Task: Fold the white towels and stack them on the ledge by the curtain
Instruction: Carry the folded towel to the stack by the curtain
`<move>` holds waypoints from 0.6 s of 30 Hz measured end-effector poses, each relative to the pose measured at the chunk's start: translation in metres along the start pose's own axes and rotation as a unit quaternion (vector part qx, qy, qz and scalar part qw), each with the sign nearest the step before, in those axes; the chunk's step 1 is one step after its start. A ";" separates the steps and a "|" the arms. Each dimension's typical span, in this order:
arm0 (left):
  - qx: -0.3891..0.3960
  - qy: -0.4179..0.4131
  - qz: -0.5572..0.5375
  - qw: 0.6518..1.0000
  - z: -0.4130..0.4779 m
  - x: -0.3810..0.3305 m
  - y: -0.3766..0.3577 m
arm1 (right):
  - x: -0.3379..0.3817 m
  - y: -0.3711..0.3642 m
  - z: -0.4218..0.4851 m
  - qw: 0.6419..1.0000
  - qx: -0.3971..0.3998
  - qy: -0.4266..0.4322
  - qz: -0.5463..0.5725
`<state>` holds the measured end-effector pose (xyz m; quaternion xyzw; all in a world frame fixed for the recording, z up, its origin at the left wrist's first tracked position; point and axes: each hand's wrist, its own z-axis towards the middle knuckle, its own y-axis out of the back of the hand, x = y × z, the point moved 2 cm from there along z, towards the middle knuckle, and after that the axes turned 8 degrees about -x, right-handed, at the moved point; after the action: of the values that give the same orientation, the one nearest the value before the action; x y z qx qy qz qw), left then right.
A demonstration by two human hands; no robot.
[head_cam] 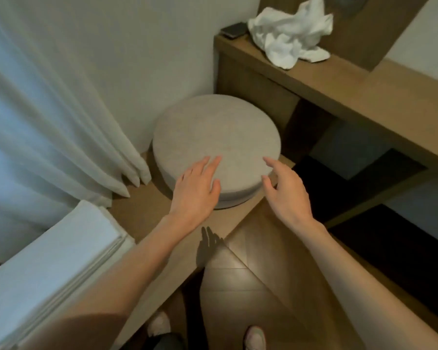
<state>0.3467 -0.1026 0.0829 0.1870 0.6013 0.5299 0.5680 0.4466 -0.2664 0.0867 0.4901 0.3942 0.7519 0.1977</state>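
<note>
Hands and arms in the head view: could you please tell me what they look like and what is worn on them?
Both are bare: the left hand and right hand show no gloves, rings or watch, and no sleeves cover the visible forearms.

A round beige fabric cushion (216, 150) sits on a light wooden ledge (147, 213). Over the cushion's near edge the left hand (197, 190) hovers or rests with straight fingers; the right hand (286, 193) is at its near right rim, fingers relaxed and spread. Left of the cushion hangs a pale pleated curtain (48, 109). Nearer and left of it lies a stack of folded white towels (48, 269). Beyond it to the right, a crumpled white towel (288, 39) lies on a brown wooden desk (364, 92).
</note>
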 end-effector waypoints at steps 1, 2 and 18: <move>-0.004 -0.006 -0.007 1.000 0.008 -0.027 -0.004 | -0.015 0.025 0.002 1.000 -0.007 -0.013 0.009; -0.010 -0.010 -0.013 1.000 0.016 -0.054 -0.007 | -0.028 0.050 0.005 0.999 -0.014 -0.025 0.018; -0.080 -0.095 -0.045 0.991 0.123 -0.267 -0.004 | -0.116 0.267 0.080 0.996 -0.039 -0.037 0.067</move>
<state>0.5331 -0.2730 0.2344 0.1629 0.5083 0.5300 0.6589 0.5934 -0.4771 0.2461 0.5346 0.3230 0.7598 0.1804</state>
